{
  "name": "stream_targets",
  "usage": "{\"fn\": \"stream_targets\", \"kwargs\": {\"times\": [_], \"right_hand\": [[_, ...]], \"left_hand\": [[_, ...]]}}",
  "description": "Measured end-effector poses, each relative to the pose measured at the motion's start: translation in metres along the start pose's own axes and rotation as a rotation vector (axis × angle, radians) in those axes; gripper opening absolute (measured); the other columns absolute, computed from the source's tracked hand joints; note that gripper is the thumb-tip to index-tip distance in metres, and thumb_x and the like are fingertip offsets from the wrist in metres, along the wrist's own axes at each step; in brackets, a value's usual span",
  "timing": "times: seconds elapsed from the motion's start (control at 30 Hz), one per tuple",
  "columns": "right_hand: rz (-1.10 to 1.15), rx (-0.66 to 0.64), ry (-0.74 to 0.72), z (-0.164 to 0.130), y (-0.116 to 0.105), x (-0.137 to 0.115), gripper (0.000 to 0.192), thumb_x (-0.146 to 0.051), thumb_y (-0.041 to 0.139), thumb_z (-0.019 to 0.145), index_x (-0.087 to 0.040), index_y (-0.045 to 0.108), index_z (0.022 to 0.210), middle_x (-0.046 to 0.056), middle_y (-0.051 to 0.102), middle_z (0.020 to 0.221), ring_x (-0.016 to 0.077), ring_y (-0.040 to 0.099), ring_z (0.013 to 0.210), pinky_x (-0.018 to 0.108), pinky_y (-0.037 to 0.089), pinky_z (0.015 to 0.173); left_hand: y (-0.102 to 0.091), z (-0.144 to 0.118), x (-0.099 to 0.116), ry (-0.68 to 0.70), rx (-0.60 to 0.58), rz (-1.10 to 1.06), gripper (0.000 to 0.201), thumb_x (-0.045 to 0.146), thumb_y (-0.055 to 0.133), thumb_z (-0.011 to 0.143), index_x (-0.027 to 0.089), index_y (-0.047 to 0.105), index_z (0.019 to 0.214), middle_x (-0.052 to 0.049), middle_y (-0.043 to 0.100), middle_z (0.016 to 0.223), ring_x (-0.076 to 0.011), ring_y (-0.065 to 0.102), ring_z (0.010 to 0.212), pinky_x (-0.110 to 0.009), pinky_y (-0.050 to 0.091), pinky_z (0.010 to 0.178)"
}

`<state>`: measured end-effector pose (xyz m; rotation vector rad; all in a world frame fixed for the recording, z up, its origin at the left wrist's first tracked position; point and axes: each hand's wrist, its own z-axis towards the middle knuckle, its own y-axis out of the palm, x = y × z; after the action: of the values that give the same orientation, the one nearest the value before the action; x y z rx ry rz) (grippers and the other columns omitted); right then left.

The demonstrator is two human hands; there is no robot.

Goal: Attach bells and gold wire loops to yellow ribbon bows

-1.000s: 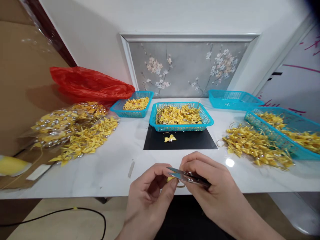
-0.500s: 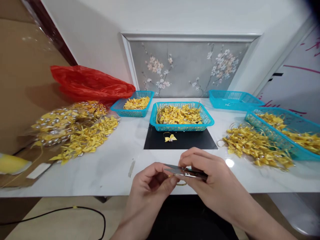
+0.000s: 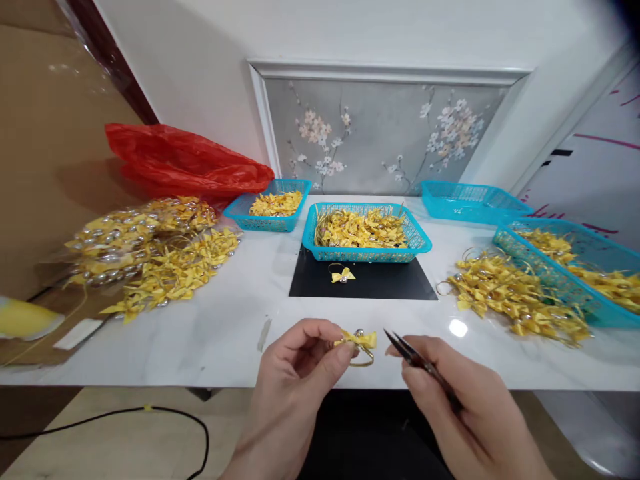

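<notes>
The left hand (image 3: 295, 363) pinches a small yellow bow (image 3: 359, 340) with a gold loop between thumb and forefinger, just above the desk (image 3: 220, 333) edge. Just beside it, the right hand (image 3: 450, 393) grips thread snips (image 3: 413, 357), fingers closed around them, blades pointing toward the bow. This looks like a trimming step; lining the tips up with the loose end calls for care.

Right-side blue basket (image 3: 575, 267) cut off by the frame edge; snips' handles (image 3: 440, 383) hidden inside the right hand (image 3: 465, 413).
</notes>
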<state>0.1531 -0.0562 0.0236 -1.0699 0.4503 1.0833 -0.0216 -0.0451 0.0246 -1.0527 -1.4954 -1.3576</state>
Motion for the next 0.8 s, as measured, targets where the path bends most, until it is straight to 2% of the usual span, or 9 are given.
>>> {"fn": "stream_targets", "kwargs": {"times": [0.13, 0.2, 0.33, 0.57, 0.8], "right_hand": [[0.031, 0.066, 0.031, 0.005, 0.007, -0.007, 0.012, -0.02, 0.056, 0.09, -0.024, 0.062, 0.099, 0.0, 0.063, 0.074, 0.0134, 0.06, 0.059, 0.02, 0.048, 0.052], [0.05, 0.055, 0.025, 0.014, 0.008, -0.008, 0.008, -0.017, 0.058, 0.089, -0.023, 0.063, 0.09, 0.0, 0.059, 0.073, 0.013, 0.058, 0.06, 0.021, 0.047, 0.05], [0.083, 0.054, 0.011, 0.024, 0.008, -0.007, 0.012, -0.011, 0.061, 0.086, -0.021, 0.063, 0.079, 0.0, 0.056, 0.076, 0.0126, 0.055, 0.062, 0.021, 0.046, 0.052], [0.098, 0.141, -0.059, 0.021, 0.015, -0.002, 0.014, -0.007, 0.061, 0.082, -0.02, 0.067, 0.082, 0.002, 0.057, 0.076, 0.0139, 0.055, 0.061, 0.023, 0.046, 0.05], [0.102, 0.124, -0.102, 0.022, 0.016, -0.006, 0.018, -0.007, 0.058, 0.083, -0.021, 0.069, 0.083, 0.002, 0.059, 0.075, 0.0143, 0.056, 0.06, 0.024, 0.046, 0.049]], "left_hand": [[-0.001, 0.0, -0.003, 0.051, -0.031, 0.07, 0.007, 0.019, 0.076, 0.079, 0.024, 0.071, 0.077, 0.005, 0.069, 0.075, -0.0092, 0.06, 0.074, -0.015, 0.047, 0.071], [-0.002, 0.001, -0.005, 0.075, -0.038, 0.094, 0.007, 0.019, 0.075, 0.08, 0.025, 0.072, 0.078, 0.006, 0.069, 0.075, -0.0087, 0.059, 0.073, -0.014, 0.047, 0.07], [-0.003, 0.001, -0.007, 0.069, -0.051, 0.09, 0.008, 0.018, 0.074, 0.08, 0.026, 0.074, 0.08, 0.006, 0.072, 0.078, -0.009, 0.06, 0.076, -0.014, 0.048, 0.071], [-0.001, 0.002, -0.007, 0.081, -0.031, 0.106, 0.008, 0.018, 0.075, 0.078, 0.026, 0.077, 0.08, 0.005, 0.074, 0.076, -0.0091, 0.062, 0.073, -0.014, 0.049, 0.069], [0.003, 0.0, -0.002, 0.129, -0.012, 0.106, 0.015, 0.01, 0.076, 0.073, 0.025, 0.078, 0.074, 0.004, 0.074, 0.071, -0.0094, 0.063, 0.067, -0.013, 0.051, 0.062]]}}
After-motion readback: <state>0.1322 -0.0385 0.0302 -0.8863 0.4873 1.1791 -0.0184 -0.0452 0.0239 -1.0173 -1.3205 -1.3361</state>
